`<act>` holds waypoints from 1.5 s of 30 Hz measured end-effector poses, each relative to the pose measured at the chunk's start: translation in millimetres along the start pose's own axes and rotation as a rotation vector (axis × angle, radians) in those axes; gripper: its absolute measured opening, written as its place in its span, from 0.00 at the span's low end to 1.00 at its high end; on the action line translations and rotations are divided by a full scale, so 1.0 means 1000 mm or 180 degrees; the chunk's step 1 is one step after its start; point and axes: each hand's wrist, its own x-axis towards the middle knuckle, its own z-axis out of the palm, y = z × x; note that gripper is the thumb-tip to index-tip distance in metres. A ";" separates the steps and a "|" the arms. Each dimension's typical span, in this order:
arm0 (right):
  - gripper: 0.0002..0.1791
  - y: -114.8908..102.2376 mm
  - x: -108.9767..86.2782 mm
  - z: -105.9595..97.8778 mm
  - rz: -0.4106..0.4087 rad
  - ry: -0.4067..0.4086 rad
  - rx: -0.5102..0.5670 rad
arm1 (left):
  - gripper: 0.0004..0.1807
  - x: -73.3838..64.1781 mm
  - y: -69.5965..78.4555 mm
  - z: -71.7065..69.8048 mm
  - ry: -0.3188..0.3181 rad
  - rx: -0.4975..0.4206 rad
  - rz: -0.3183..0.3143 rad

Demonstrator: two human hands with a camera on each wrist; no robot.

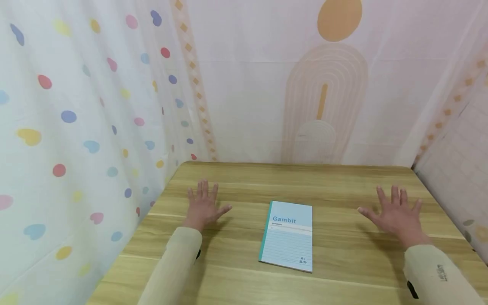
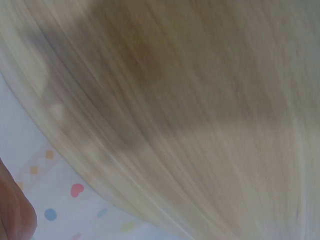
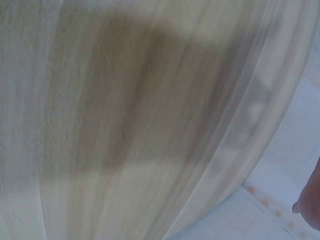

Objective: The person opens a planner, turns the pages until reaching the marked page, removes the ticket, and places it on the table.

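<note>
A light blue notebook point(image 1: 287, 237) with a teal spine and the word "Gambit" on its cover lies closed on the wooden table point(image 1: 236, 279). To its left, my left hand point(image 1: 203, 208) is spread over the tabletop, fingers straight and holding nothing. My right hand point(image 1: 398, 216) is spread in the same way to the right of the notebook. Each hand casts a shadow on the wood. Both wrist views show mostly table surface, with part of the left hand point(image 2: 15, 210) and of the right hand point(image 3: 311, 202) at the lower outer edges.
A white curtain with coloured dots and hearts point(image 1: 91, 146) hangs along the left side. Behind the table's far edge is a pale pink curtain point(image 1: 244, 106) with an arch pattern. Another patterned cloth point(image 1: 463, 165) hangs at the right.
</note>
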 end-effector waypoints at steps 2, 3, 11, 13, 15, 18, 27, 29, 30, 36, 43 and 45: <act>0.57 -0.001 0.000 -0.001 0.0005 0.0002 0.0002 | 0.54 0.000 0.001 0.000 0.0005 -0.0017 0.0001; 0.57 -0.002 0.000 -0.001 0.0003 0.0000 0.0008 | 0.54 0.000 0.001 -0.001 0.0010 -0.0023 0.0005; 0.58 -0.007 0.001 -0.002 0.0011 0.0017 0.0041 | 0.54 -0.002 0.008 -0.007 0.0001 -0.0050 0.0040; 0.58 -0.009 0.002 -0.003 0.0011 -0.0002 0.0062 | 0.53 -0.001 0.011 -0.009 -0.0031 -0.0036 0.0062; 0.58 -0.010 0.003 -0.003 0.0008 -0.0021 0.0071 | 0.53 -0.001 0.014 -0.011 -0.0046 -0.0034 0.0101; 0.59 -0.014 0.004 -0.004 0.0011 -0.0043 0.0081 | 0.54 0.002 0.019 -0.013 -0.0082 -0.0116 0.0158; 0.59 -0.023 0.011 -0.004 -0.0023 0.0010 0.0095 | 0.54 0.011 0.032 -0.015 -0.0074 -0.0235 0.0271; 0.59 -0.025 0.011 -0.004 -0.0023 0.0036 0.0102 | 0.54 0.013 0.035 -0.015 -0.0077 -0.0203 0.0288; 0.59 -0.025 0.012 -0.005 -0.0021 0.0040 0.0103 | 0.55 0.014 0.036 -0.016 -0.0080 -0.0195 0.0292; 0.59 -0.031 0.013 -0.007 -0.0034 -0.0027 0.0103 | 0.55 0.016 0.043 -0.020 -0.0066 -0.0236 0.0338; 0.59 -0.041 0.012 -0.006 -0.0040 -0.0081 0.0118 | 0.55 0.018 0.052 -0.023 -0.0105 -0.0227 0.0391; 0.59 -0.044 0.013 -0.006 -0.0043 -0.0086 0.0122 | 0.55 0.018 0.055 -0.024 -0.0142 -0.0242 0.0406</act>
